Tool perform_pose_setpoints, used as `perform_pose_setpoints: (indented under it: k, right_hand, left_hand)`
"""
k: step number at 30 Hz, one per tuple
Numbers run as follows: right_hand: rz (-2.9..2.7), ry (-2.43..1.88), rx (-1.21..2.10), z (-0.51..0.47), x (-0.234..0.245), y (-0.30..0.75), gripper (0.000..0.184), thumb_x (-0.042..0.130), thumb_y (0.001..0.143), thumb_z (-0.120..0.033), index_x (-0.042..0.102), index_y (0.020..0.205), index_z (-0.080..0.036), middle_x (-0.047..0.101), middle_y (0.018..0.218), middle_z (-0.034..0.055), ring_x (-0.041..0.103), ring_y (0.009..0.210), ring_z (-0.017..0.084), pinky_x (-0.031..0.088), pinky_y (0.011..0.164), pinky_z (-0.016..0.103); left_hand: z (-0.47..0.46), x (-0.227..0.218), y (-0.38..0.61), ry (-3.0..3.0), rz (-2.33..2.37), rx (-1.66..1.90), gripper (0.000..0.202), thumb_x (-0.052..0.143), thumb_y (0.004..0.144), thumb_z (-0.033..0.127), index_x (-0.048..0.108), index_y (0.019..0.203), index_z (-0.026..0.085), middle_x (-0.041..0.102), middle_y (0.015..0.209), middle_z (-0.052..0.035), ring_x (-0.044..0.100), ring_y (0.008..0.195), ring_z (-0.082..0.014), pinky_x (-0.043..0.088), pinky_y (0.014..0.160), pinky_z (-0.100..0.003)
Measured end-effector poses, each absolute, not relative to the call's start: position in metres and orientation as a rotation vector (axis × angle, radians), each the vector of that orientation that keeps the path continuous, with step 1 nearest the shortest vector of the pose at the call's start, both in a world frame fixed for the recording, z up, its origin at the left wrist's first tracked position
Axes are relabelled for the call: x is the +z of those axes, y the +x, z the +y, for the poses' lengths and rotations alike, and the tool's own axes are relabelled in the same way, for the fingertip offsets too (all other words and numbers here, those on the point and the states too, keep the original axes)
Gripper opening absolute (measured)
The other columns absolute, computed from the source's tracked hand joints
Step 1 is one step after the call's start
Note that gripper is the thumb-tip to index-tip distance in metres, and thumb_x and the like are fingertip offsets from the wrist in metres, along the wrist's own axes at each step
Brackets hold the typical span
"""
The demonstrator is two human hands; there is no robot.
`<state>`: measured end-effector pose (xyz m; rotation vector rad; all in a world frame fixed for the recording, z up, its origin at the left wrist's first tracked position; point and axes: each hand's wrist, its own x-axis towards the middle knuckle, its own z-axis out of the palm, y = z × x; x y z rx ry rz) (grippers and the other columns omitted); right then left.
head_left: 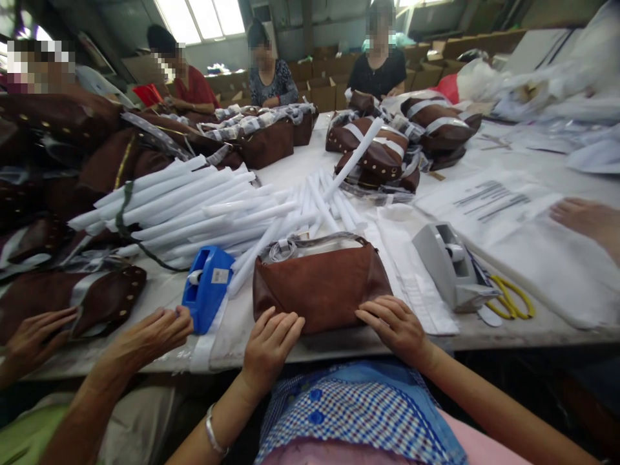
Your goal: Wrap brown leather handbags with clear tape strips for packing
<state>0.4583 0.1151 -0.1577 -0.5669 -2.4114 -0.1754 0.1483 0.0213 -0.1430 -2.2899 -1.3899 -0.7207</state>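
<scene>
Both hands (271, 345) (400, 326) touch bag (320, 281), white table (310, 152); behind, probably cartons (322, 97).

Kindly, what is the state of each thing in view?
Brown handbag, touched at left and right
Left hand, resting on the handbag
Right hand, resting on the handbag
Blue tape dispenser, set down on the table
Gray tape dispenser, set down
Yellow-handled scissors, lying, blades partly hidden
White rolls, heaped

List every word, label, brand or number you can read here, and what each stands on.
No text can be read.
White label on the blue tape dispenser: too small to read.
Rows of dark print on the white plastic at right: too blurred to read.
</scene>
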Motion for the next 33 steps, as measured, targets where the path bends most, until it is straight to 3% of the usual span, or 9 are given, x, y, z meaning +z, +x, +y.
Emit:
perform_pose_setpoints:
  k: [3,7,13,19,25,29,33]
  right_hand:
    - [-2.404,-0.563,-0.204,0.118,-0.157,0.465,0.032,0.049,0.098,-0.006,0.063,0.124,-0.017,0.072,0.111,0.008,0.059,0.106,0.021,0.044,0.101,0.041]
    - [-2.371,-0.544,-0.17,0.128,-0.163,0.458,0.027,0.048,0.097,-0.007,0.068,0.111,-0.02,0.072,0.1,0.0062,0.06,0.091,0.019,0.048,0.085,0.036]
    - [-2.287,-0.578,-0.092,0.135,-0.175,0.444,0.022,0.053,0.094,-0.007,0.069,0.101,-0.021,0.069,0.088,0.0037,0.057,0.078,0.017,0.047,0.072,0.033]
    - [-2.379,-0.638,0.079,0.134,-0.154,0.452,0.026,0.055,0.091,-0.009,0.067,0.112,-0.019,0.07,0.097,0.0067,0.061,0.087,0.02,0.053,0.08,0.035]
    - [-2.374,-0.663,0.075,0.137,-0.153,0.46,0.035,0.055,0.094,-0.009,0.063,0.126,-0.02,0.07,0.113,0.0086,0.063,0.104,0.022,0.055,0.093,0.038]
    - [-2.272,-0.737,0.106,0.136,-0.166,0.455,0.033,0.055,0.095,-0.01,0.066,0.124,-0.022,0.071,0.112,0.0088,0.064,0.102,0.022,0.056,0.093,0.04]
    - [-2.19,-0.717,0.337,0.122,-0.124,0.45,0.03,0.06,0.095,-0.017,0.067,0.123,-0.024,0.072,0.113,0.0075,0.065,0.107,0.022,0.051,0.104,0.045]
  left_hand:
    - [0.017,-0.144,0.145,-2.284,-1.404,-0.672,0.034,0.043,0.101,0.01,0.063,0.127,0.016,0.074,0.113,-0.0058,0.064,0.106,-0.0193,0.035,0.112,-0.044]
    - [0.024,-0.153,0.143,-2.283,-1.396,-0.651,0.031,0.046,0.1,0.012,0.068,0.119,0.023,0.074,0.108,-0.0042,0.062,0.097,-0.0183,0.044,0.091,-0.035]
    - [0.041,-0.162,0.146,-2.321,-1.528,-0.618,0.028,0.054,0.094,0.01,0.069,0.112,0.025,0.071,0.098,-0.0036,0.059,0.083,-0.0183,0.041,0.072,-0.033]
    - [0.042,-0.153,0.142,-2.309,-1.531,-0.681,0.029,0.05,0.093,0.01,0.069,0.112,0.022,0.07,0.1,-0.0063,0.06,0.088,-0.0193,0.045,0.076,-0.034]
    - [0.038,-0.132,0.157,-2.329,-1.553,-0.598,0.035,0.051,0.093,0.011,0.063,0.125,0.018,0.068,0.111,-0.0087,0.06,0.103,-0.023,0.044,0.104,-0.044]
    - [0.047,-0.138,0.171,-2.358,-1.409,-0.603,0.038,0.055,0.094,0.01,0.061,0.129,0.02,0.069,0.11,-0.0068,0.061,0.099,-0.0205,0.047,0.094,-0.036]
    - [0.054,-0.157,0.173,-2.335,-1.322,-0.655,0.031,0.055,0.095,0.011,0.065,0.122,0.022,0.072,0.105,-0.0043,0.062,0.091,-0.0187,0.046,0.083,-0.032]
